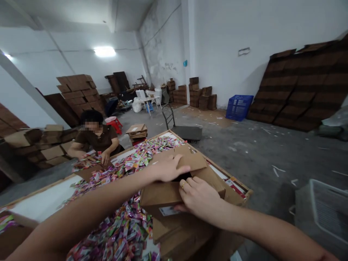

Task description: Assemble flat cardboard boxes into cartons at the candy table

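The counter (pixel 35 204) spreads widest, its near right part bearing the cardboard carton (pixel 160 194), which has a dark gap in its top. Wrapped packets (pixel 114 228) heap along its left; keeping them clear of the gap should help the flaps sit cleanly. The left hand (pixel 168 168) lies on the far side, fingers stretched and thumb apart; light, even pressure would suit thin board. The right hand (pixel 199 195) curls its fingers over the near edge, thumb beside the label (pixel 168 210), best steadying without creasing.
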`<state>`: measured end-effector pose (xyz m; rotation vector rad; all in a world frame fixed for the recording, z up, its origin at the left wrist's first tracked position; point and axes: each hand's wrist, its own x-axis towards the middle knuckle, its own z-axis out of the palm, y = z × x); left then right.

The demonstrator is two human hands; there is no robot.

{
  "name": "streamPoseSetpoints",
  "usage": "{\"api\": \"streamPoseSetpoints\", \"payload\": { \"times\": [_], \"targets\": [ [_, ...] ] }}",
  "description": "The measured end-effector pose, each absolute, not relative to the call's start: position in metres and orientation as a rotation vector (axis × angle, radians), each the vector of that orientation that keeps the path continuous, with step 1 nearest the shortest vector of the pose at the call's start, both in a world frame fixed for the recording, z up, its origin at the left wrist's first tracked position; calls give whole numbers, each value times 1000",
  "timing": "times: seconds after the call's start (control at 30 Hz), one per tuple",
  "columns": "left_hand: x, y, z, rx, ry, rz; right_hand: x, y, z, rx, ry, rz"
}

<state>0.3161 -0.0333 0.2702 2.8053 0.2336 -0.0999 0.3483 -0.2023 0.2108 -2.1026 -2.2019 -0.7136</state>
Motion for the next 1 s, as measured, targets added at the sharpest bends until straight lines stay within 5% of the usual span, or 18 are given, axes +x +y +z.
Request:
{"api": "streamPoseSetpoints", "payload": {
  "times": [0.33,0.6,0.8,1.0],
  "targets": [
    [321,-37,234,3085,344,137,323,-185,193,-2216,-1826,-974],
    [314,-42,218,3047,468,284,316,-184,190,-2153,-2012,-726],
    [314,-23,236,2726,145,561,335,-178,195,-2063,-1875,-878],
    [275,-23,267,2810,8,-246,355,-194,204,-1934,-1772,-750]
  ]
}}
